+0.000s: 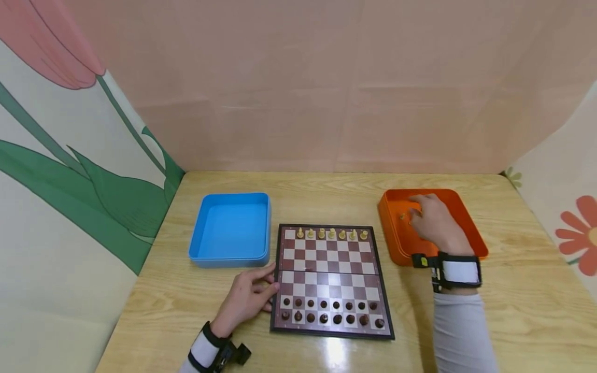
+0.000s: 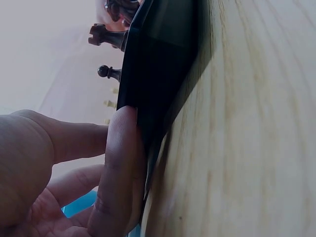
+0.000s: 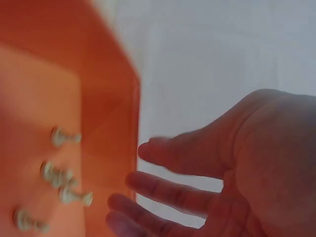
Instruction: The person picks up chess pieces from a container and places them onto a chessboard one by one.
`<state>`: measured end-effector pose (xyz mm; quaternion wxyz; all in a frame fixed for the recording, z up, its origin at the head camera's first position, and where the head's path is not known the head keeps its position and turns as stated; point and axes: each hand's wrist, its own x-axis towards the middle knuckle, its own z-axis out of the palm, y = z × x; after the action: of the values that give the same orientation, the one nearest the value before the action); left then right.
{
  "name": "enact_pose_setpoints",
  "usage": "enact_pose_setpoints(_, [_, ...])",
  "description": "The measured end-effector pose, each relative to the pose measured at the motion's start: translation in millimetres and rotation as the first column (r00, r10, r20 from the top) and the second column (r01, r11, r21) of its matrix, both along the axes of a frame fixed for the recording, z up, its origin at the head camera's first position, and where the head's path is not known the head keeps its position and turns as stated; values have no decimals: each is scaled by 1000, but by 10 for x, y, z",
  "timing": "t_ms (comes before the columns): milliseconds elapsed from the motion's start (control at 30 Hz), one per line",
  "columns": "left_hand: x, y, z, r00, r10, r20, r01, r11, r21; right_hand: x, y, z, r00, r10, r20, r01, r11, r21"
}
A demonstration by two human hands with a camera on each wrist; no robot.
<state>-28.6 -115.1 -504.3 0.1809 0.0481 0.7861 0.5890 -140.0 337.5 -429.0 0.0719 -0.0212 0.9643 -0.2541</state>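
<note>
My left hand [image 1: 244, 300] grips the left edge of the chessboard [image 1: 331, 280], thumb at the top rim and fingers against the side. Along the board's far row stand several pale chess pieces [image 1: 331, 233], starting one square in from the left. Two rows of dark chess pieces [image 1: 337, 318] fill the near side. My right hand [image 1: 436, 223] hovers over the orange box [image 1: 394, 243], thumb and fingers spread apart with nothing between them. Below those fingers, several pale chess pieces [image 3: 59, 177] lie on the box floor.
A blue box [image 1: 230, 228] sits left of the board, close to its far corner. Everything stands on a wooden table [image 1: 517, 305]. A pinkish backdrop [image 1: 336, 103] closes off the far edge, with printed floral sheets at both sides.
</note>
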Motion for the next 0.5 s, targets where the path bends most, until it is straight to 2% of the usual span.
enact_pose_setpoints(100, [-3,-1,4,1000,2,-4,-2,1000,1,-22,110,-54,998,3,61,-6,999,38])
enact_pose_setpoints(267, [-2,-2,8,1000,2,-4,-2,1000,-2,-55,241,-122,991,55,119,-67,993,93])
enact_pose_setpoints(500, [-1,3,1,1000,0,1,0,1000,3,-69,288,-155,987,78,140,-93,990,109])
